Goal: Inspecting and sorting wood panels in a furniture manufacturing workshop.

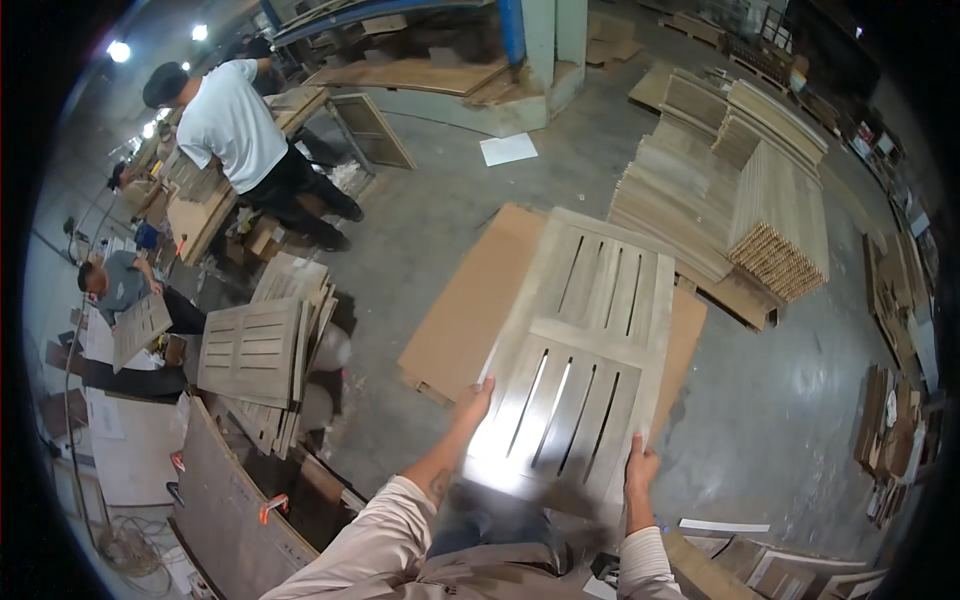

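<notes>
A pale wooden panel (586,336) with long slots in two sections is held out in front of me, tilted, and bright light glares off its near part. My left hand (474,402) grips its left edge, the thumb showing along the side. On the right edge my right hand (640,468) is closed, thumb up, its other fingers partly hidden. Beyond and below the panel is a brown cardboard sheet (468,300), showing on both sides of it. Whether panel and cardboard touch I cannot tell.
Stacks of wooden boards (690,180) stand at the far right. To the left leans a pile of slotted panels (252,345). A person in a white shirt (235,125) works at a bench; another person (125,285) handles a panel. Orange clamps (272,508) grip a board at lower left.
</notes>
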The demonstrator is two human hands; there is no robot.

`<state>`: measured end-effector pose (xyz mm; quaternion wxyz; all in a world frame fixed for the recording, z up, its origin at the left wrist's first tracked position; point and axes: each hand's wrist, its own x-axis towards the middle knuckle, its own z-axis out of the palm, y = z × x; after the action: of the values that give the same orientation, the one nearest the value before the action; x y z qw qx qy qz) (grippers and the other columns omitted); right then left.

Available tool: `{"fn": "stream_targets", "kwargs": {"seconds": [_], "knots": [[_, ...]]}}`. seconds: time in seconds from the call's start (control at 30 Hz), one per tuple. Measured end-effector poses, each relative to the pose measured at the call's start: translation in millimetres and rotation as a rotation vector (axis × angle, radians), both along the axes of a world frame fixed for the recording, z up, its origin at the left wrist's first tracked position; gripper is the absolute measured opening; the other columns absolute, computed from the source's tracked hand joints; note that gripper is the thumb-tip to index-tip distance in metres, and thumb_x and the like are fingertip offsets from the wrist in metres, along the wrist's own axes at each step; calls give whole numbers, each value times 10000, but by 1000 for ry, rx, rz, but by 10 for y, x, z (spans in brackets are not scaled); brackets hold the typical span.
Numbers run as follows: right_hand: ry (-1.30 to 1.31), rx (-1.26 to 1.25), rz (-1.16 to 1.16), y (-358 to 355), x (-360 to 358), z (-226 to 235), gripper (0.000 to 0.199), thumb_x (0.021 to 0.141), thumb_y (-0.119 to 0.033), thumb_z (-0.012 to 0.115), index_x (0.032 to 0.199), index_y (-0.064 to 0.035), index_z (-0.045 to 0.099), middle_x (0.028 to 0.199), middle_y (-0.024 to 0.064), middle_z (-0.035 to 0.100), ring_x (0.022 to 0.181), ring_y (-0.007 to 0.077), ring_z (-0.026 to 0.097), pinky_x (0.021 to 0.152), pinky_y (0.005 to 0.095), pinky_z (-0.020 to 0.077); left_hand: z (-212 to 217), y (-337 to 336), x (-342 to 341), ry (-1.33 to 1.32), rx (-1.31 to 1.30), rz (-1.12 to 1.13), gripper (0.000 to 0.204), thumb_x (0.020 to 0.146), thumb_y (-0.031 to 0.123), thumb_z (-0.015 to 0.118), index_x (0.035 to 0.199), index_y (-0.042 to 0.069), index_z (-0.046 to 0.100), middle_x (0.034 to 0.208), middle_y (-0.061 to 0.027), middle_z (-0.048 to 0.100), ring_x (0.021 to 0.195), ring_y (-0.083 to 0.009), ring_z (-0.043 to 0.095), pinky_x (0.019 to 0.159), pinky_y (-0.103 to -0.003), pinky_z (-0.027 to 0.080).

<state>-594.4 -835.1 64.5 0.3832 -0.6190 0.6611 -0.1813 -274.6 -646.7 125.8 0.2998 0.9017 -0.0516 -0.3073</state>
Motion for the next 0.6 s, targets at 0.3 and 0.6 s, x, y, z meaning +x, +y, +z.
{"fn": "stream_targets", "kwargs": {"seconds": [0.3,0.6], "knots": [[316,-51,388,348,-1,-795,534,771,-382,725,990,98,646,926,268,676,882,395,659,804,440,500,-620,1148,-61,86,-97,-369,652,929,592,416,1168,21,621,1169,-225,620,1125,-344,575,970,-434,426],[683,92,705,700,410,-606,404,801,-294,667,1010,51,664,955,237,677,890,319,664,796,438,498,-366,4210,-543,587,-489,423,549,949,489,510,1201,8,590,1060,-110,654,904,-179,621,801,-321,502]]}}
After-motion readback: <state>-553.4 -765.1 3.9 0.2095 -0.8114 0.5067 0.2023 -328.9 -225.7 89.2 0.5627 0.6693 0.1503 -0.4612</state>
